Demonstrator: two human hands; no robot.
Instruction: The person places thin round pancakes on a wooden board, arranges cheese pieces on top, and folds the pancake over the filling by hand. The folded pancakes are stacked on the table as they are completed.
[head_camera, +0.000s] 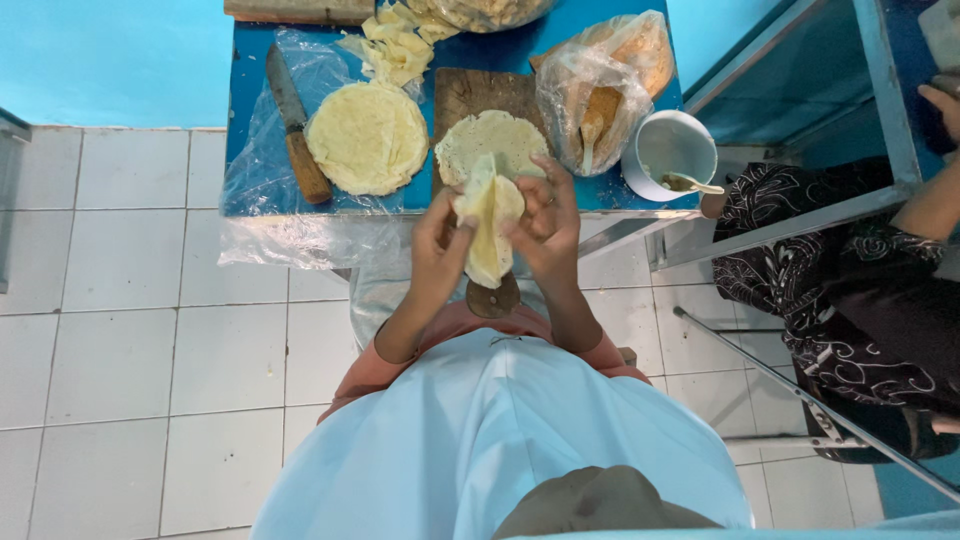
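Both hands hold a folded round of pale dough (490, 222) in front of my chest. My left hand (437, 252) pinches its left edge and my right hand (545, 225) grips the right edge. Beyond the hands a flat dough round (478, 138) lies on a wooden board (468, 93). A stack of dough rounds (367, 136) rests on clear plastic to the left. Under the folded dough a brown round handle (494, 298) shows.
On the blue table (250, 60) lie a wooden-handled knife (296, 122), dough scraps (396, 42), a plastic bag with a wooden scoop (596, 95) and a white bowl with a spoon (670, 152). Another person in dark patterned cloth (820, 290) sits at the right. White tiled floor is below.
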